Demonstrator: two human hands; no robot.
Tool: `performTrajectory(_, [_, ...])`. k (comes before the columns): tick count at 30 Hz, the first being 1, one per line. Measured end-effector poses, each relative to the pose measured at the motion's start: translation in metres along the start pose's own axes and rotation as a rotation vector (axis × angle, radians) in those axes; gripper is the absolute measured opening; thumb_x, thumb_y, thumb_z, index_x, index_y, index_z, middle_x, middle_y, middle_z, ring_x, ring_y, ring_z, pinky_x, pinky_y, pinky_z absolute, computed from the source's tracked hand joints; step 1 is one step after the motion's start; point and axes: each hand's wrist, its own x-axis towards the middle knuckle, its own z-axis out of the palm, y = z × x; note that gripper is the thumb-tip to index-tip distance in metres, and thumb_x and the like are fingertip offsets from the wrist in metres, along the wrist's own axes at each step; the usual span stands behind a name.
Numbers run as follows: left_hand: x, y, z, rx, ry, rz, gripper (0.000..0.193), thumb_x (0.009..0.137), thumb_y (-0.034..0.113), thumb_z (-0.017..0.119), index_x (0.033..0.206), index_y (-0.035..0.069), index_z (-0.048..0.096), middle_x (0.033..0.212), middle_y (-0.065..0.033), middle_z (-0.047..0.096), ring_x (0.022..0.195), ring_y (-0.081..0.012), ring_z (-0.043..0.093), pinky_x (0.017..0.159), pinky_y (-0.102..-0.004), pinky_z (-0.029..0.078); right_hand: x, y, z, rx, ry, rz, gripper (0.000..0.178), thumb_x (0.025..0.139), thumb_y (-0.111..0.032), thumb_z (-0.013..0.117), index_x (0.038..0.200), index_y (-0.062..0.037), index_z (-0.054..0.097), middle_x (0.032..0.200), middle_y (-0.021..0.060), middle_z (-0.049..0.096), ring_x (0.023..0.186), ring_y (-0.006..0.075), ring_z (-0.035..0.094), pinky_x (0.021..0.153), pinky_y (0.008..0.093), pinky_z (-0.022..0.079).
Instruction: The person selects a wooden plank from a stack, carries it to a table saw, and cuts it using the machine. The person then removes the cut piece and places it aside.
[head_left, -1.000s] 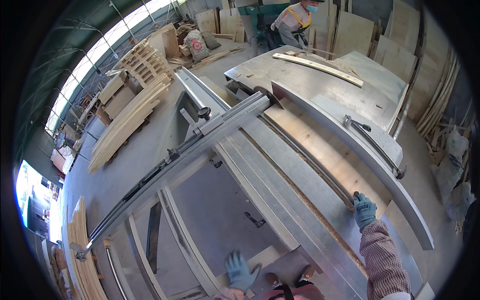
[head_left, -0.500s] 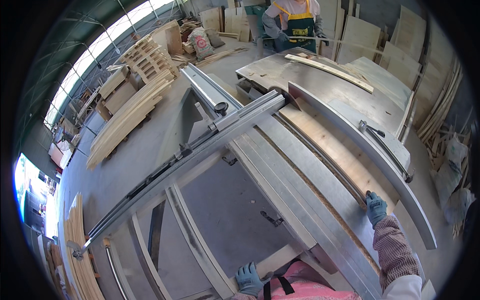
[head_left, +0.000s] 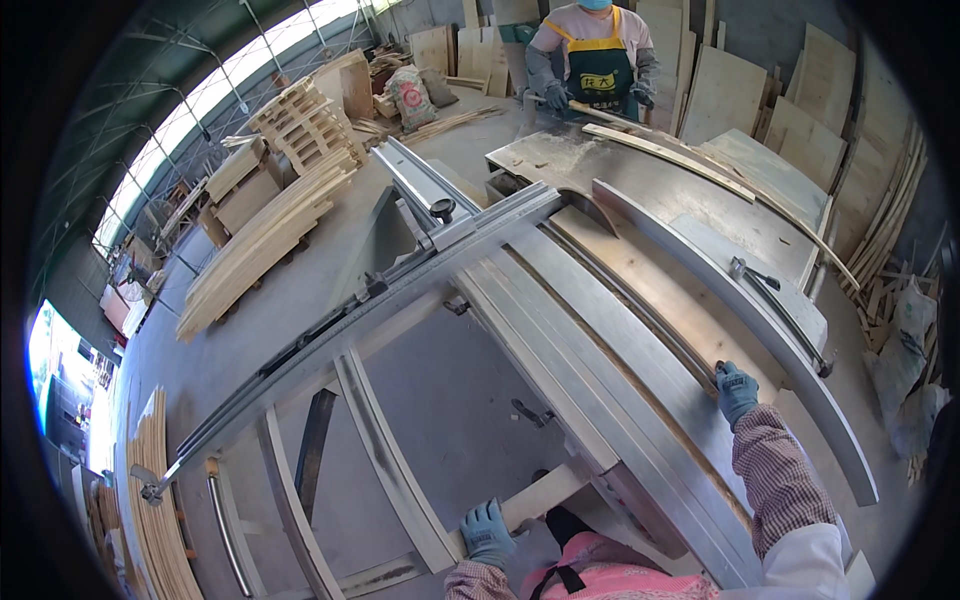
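My right hand (head_left: pixel 738 392), in a blue-grey glove, is closed at the near end of a pale wooden board (head_left: pixel 650 275). The board lies flat on the saw table (head_left: pixel 600 300), beside a long metal fence (head_left: pixel 745 270). At its far end stands a dark curved blade guard (head_left: pixel 603 212). My left hand (head_left: pixel 487 533), gloved alike, rests with bent fingers over the corner of a metal frame (head_left: pixel 400 460) left of the table. The exact contact of the right fingertips is hard to make out.
Across the far table (head_left: pixel 530 155) a person (head_left: pixel 595 60) in a dark apron holds a long wooden strip (head_left: pixel 620 118). A clamp rod (head_left: pixel 785 310) sits right of the fence. Stacked planks (head_left: pixel 265 240) and a pallet (head_left: pixel 305 125) stand at left; sheets (head_left: pixel 722 95) lean behind.
My right hand has moved forward along the fence with the board. My left hand sits slightly farther forward and left. The other person's strip now slants over the far table.
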Motion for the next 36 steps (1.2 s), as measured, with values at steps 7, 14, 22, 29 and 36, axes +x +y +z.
performTrajectory(7, [-0.002, 0.006, -0.004, 0.04, -0.033, -0.049, 0.084, 0.056, 0.054, 0.073, 0.119, 0.006, 0.048, 0.11, -0.012, 0.051, 0.104, -0.0286, 0.046, 0.091, -0.045, 0.032, -0.002, -0.003, -0.003, -0.005, -0.002, 0.015, 0.02, 0.083, -0.01, 0.05, 0.103, -0.0109, 0.054, 0.094, 0.0079, 0.056, 0.077, 0.0249, 0.063, 0.061, 0.0402, 0.051])
performTrajectory(14, [-0.004, 0.008, -0.003, 0.07, -0.04, -0.09, 0.084, 0.056, 0.052, 0.075, 0.12, 0.006, 0.047, 0.111, -0.0117, 0.051, 0.104, -0.028, 0.046, 0.091, -0.0448, 0.031, 0.0, -0.004, 0.005, 0.044, 0.01, 0.055, 0.021, 0.085, -0.012, 0.049, 0.106, -0.0125, 0.054, 0.087, 0.0091, 0.061, 0.073, 0.0264, 0.064, 0.062, 0.0421, 0.051])
performTrajectory(22, [-0.002, 0.006, 0.002, 0.076, -0.047, -0.088, 0.085, 0.057, 0.051, 0.074, 0.122, 0.006, 0.045, 0.115, -0.0124, 0.049, 0.109, -0.028, 0.044, 0.094, -0.0448, 0.03, 0.003, 0.0, 0.028, 0.101, 0.072, 0.124, 0.016, 0.089, -0.021, 0.043, 0.101, -0.0141, 0.053, 0.078, 0.01, 0.062, 0.07, 0.0272, 0.065, 0.06, 0.0436, 0.05])
performTrajectory(29, [-0.004, 0.004, 0.002, 0.084, -0.052, -0.097, 0.084, 0.06, 0.053, 0.072, 0.122, 0.004, 0.045, 0.114, -0.0124, 0.05, 0.108, -0.0277, 0.044, 0.095, -0.0442, 0.03, -0.004, -0.012, 0.007, 0.045, 0.069, 0.065, 0.016, 0.087, -0.019, 0.046, 0.099, -0.0121, 0.054, 0.086, 0.0065, 0.061, 0.075, 0.0237, 0.064, 0.057, 0.0423, 0.051])
performTrajectory(36, [0.0, 0.009, -0.001, 0.056, -0.066, -0.085, 0.084, 0.064, 0.055, 0.07, 0.124, 0.003, 0.042, 0.113, -0.0125, 0.049, 0.108, -0.0271, 0.044, 0.096, -0.0414, 0.03, 0.0, -0.005, 0.035, 0.121, 0.194, 0.128, 0.012, 0.088, -0.02, 0.045, 0.091, -0.01, 0.052, 0.071, 0.0122, 0.06, 0.06, 0.0285, 0.063, 0.051, 0.0424, 0.05])
